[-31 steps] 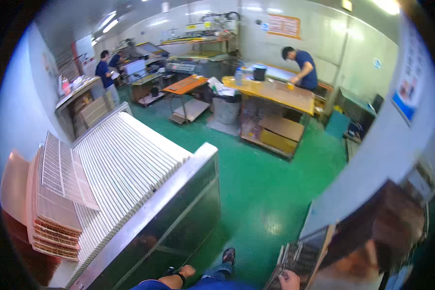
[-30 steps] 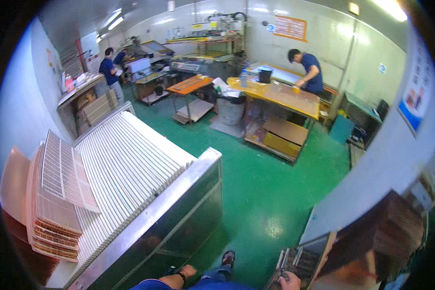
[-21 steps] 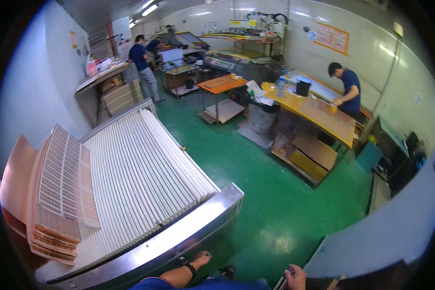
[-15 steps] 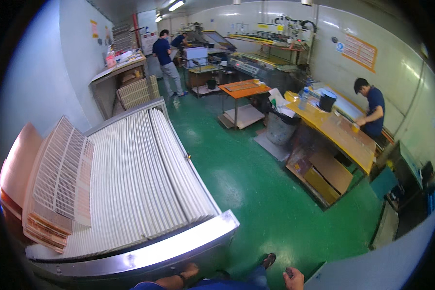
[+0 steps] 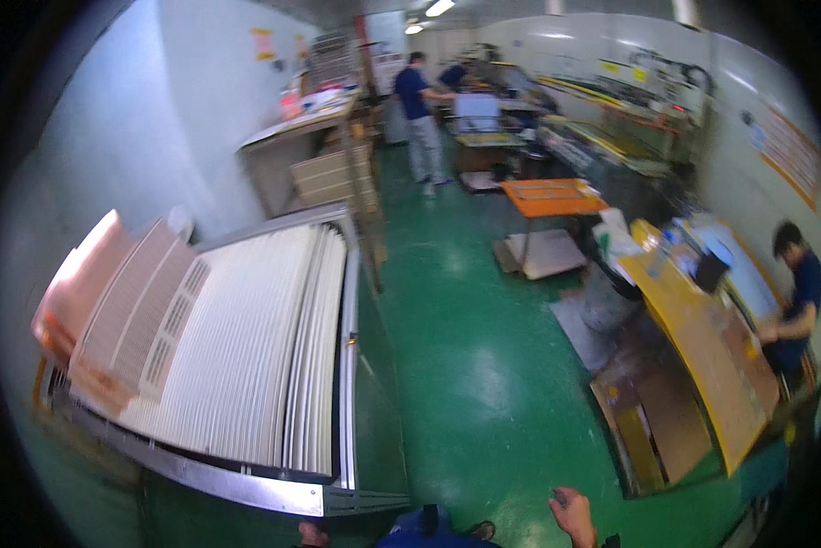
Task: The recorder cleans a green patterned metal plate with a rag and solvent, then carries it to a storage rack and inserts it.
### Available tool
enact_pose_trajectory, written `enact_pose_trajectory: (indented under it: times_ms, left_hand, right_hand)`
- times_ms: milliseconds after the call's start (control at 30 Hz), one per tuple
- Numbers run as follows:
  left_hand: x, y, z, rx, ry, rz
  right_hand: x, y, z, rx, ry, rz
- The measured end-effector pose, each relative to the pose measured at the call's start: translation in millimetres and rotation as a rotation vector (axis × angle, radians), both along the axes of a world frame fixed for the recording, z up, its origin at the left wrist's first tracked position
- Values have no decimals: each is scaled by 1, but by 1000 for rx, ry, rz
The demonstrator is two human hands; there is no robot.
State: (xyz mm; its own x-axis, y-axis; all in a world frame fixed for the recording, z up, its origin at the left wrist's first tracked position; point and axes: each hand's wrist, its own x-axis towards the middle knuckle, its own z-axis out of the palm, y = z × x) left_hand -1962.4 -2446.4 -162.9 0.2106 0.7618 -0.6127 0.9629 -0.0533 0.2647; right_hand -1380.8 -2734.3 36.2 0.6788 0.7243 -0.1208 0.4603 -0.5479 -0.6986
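Note:
My right hand (image 5: 570, 513) shows only at the bottom edge, over the green floor, fingers loosely curled; whether it holds anything is unclear. My left hand is out of view. The toe of a shoe (image 5: 479, 530) and my blue trouser leg (image 5: 424, 528) sit beside the hand. To my left stands a long roller table (image 5: 246, 347) with white rollers in a metal frame (image 5: 246, 489). At its far left end lie stacked perforated copper-coloured panels (image 5: 127, 310). Neither hand touches the table.
Green floor (image 5: 465, 365) runs ahead between the table and a yellow workbench (image 5: 703, 338), where a person in dark blue (image 5: 799, 292) works. An orange cart (image 5: 547, 196), a grey bin (image 5: 607, 297), stacked boxes (image 5: 328, 178) and two people (image 5: 420, 110) stand farther back.
The view has swung left. The brown board stacks by my right hand have left the picture, and the roller table now lies lengthwise on my left.

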Motion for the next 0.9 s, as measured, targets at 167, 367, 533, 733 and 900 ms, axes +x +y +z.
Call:
enact_pose_trajectory:
  times_ms: [167,367,533,733,900]
  left_hand:
    - [82,-41,-19,-58,-3,71]
    - [225,2,-66,-151,-60,-77]
    - [345,91,-90,-88,-165,-298]
    - [462,198,-92,-363,-639,784]
    - [509,255,-50,-189,-767,738]
  right_hand:
    - [93,66,-31,-6,9,149]
    - [168,162,1,-5,41,273]
    - [265,186,-8,-225,70,110]
    - [367,273,-22,-347,170,9]
    - [472,341,-147,-352,78,151]
